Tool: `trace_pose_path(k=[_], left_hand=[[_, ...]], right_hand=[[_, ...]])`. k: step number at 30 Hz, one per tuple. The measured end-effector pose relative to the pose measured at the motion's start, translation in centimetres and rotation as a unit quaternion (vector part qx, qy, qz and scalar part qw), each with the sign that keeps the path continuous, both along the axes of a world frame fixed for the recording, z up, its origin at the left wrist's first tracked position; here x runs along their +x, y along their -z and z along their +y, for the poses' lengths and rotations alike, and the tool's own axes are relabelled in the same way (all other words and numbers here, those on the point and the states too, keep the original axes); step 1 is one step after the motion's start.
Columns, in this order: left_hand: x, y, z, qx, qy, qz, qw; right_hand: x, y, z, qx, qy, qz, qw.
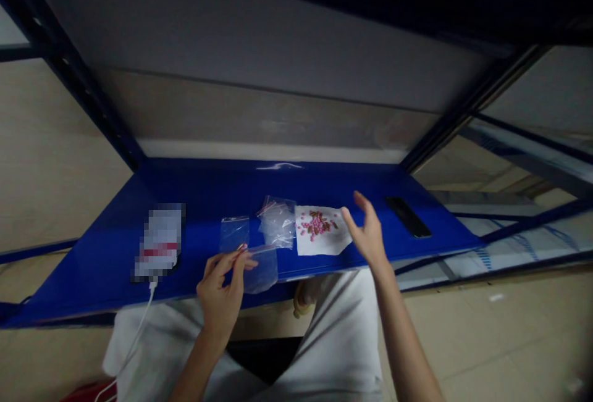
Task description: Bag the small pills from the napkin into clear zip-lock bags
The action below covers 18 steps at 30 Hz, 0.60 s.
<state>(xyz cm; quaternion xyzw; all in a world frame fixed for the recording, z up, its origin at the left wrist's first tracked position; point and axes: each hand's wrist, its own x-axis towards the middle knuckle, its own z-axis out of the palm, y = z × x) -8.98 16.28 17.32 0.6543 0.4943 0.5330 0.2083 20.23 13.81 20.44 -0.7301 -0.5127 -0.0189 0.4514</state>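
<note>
My left hand (221, 291) pinches the top edge of a small clear zip bag (262, 272), which hangs at the front edge of the blue shelf. Something tiny and pinkish shows at those fingertips, too small to name. Behind that hand another clear zip bag (235, 233) lies flat. My right hand (369, 234) is open, thumb and fingers apart, beside the right edge of a white sheet (303, 246). On this sheet lies a loose heap of small pink and brownish bead-like pieces (317, 224). Several clear zip bags (278, 226) overlap just left of the sheet.
A blurred-out phone-like device (160, 238) with a white cable (149, 303) lies at the left of the blue shelf (199, 186). At the right rests a black phone (407, 217). Blue uprights (88, 87) and a pale back panel (278, 118) enclose the shelf.
</note>
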Motion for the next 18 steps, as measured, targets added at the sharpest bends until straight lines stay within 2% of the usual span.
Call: trace_pose_path(k=[2,4,5,8,11,14,18], left_hand=[[-0.4,0.0,-0.4,-0.028,0.002,-0.015,0.999],[-0.8,0.5,-0.8,-0.069,-0.004,-0.022,0.997],[-1.0,0.8,-1.0,-0.091,-0.009,-0.024,0.996],[-1.4,1.6,-1.5,-0.145,-0.031,-0.032,0.988],[-1.6,1.7,-1.6,-0.177,-0.051,-0.04,0.982],[-1.3,1.3,-1.9,-0.194,-0.049,-0.052,0.978],[0.5,0.8,-2.5,-0.2,0.026,-0.086,0.976]], right_hand=[[6.1,0.7,-0.5,-0.04,0.163,-0.068,0.984],[11.3,2.0,-1.3,-0.097,0.272,-0.074,0.954],[13.3,2.6,-1.7,-0.123,0.291,-0.069,0.946],[16.8,4.0,-2.7,-0.194,0.27,-0.03,0.943],[16.8,4.1,-3.1,-0.143,0.261,-0.031,0.954],[14.0,3.6,-2.6,-0.065,0.228,-0.047,0.97],[6.8,3.3,-1.4,-0.024,0.054,-0.076,0.995]])
